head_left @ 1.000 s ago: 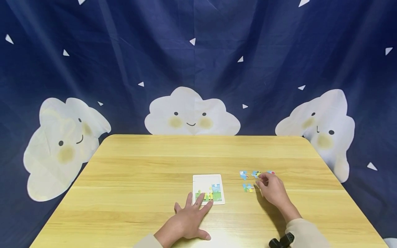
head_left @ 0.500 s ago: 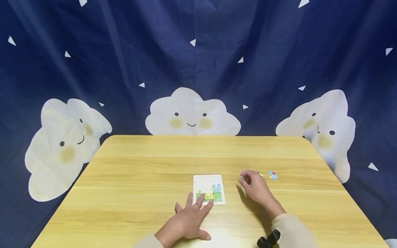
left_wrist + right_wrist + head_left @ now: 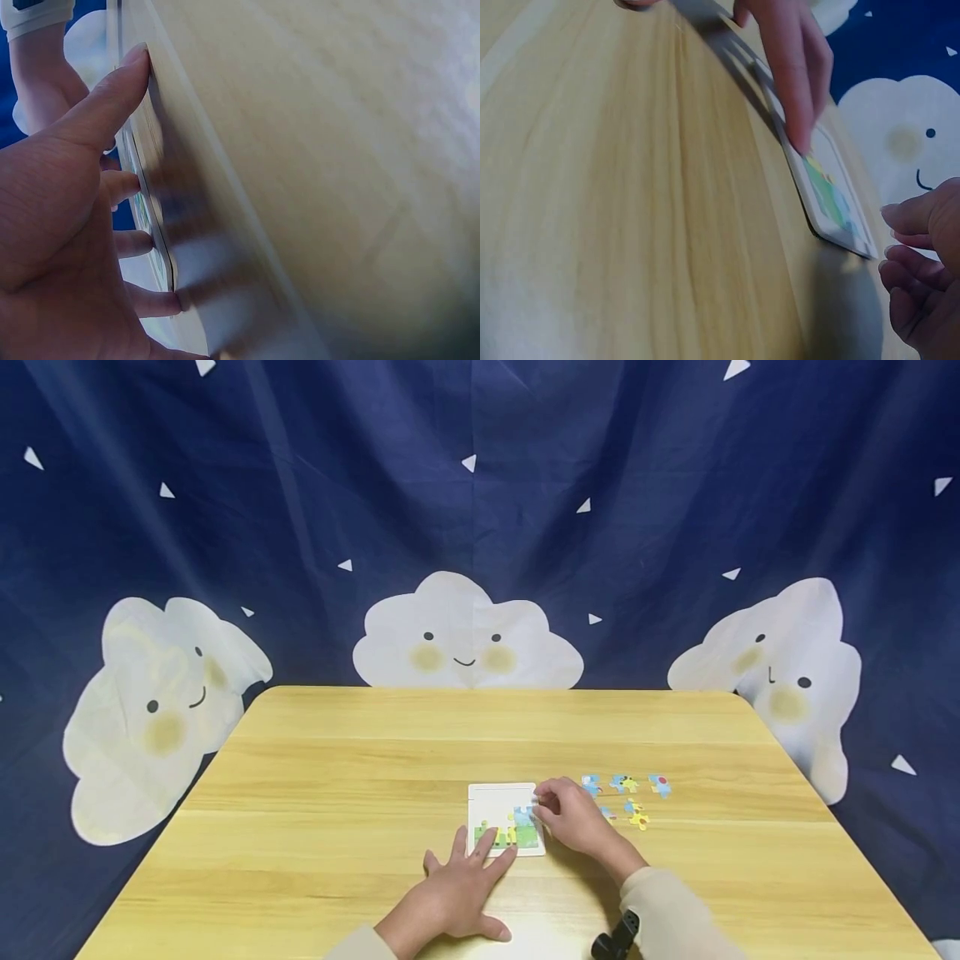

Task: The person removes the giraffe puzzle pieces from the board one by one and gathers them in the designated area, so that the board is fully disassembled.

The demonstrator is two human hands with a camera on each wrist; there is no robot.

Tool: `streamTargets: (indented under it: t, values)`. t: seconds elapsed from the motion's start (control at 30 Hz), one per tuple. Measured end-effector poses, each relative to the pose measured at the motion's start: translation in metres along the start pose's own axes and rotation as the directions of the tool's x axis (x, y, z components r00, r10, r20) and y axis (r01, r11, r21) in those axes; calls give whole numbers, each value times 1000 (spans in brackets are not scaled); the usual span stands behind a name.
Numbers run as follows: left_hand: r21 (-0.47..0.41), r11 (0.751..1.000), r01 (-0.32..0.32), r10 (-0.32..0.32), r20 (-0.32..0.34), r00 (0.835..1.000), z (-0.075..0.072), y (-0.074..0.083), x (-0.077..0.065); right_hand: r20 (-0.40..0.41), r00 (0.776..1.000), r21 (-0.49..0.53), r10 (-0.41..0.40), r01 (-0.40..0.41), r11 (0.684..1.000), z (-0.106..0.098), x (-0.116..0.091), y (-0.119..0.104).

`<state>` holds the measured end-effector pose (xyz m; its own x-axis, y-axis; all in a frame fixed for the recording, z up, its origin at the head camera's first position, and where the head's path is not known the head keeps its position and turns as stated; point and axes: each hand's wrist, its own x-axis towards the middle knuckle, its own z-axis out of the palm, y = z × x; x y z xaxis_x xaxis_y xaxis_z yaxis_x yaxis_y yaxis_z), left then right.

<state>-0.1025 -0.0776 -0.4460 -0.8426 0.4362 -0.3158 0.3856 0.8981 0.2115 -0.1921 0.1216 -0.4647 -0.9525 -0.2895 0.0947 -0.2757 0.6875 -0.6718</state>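
A white puzzle tray [image 3: 480,793] lies on the table, its lower part filled with pieces showing green, yellow and blue. Fingers spread, my left hand [image 3: 453,893] rests at its near edge, fingertips on the rim; the left wrist view shows the tray [image 3: 159,255] beneath them. My right hand [image 3: 577,818] is at the tray's right side, thumb and fingers curled toward each other by the upper right corner. In the right wrist view this hand [image 3: 930,262] has its fingertips close together beyond the tray's end; whether a piece is between them I cannot tell.
Loose jigsaw pieces lie right of the tray: a blue one [image 3: 591,784], a blue and yellow one [image 3: 624,783], one with a red dot [image 3: 660,785] and a yellow one [image 3: 637,816]. Another is partly behind my right hand. A cloud-print curtain [image 3: 465,485] hangs behind the table.
My right hand has moved left from the loose pieces to the tray's right edge, uncovering the yellow piece. My left hand has stayed in place.
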Motion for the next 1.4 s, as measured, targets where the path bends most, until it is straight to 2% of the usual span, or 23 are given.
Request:
streamTargets:
  t: [0.23,0.7,1.07,1.4]
  values:
    - [-13,1000,-13,14,7,1000,1,-1,-1,66,997,-5,-44,44,999,10,2,-2]
    - [1,1000,-7,7,8,1000,0,0,0,157,986,-68,-55,67,995,14,3,-9]
    - [7,1000,-12,12,10,1000,-2,0,0,184,982,-111,-42,63,992,16,4,-11]
    - [17,1000,-5,5,12,1000,-2,0,0,195,980,-91,-32,50,995,17,4,-13]
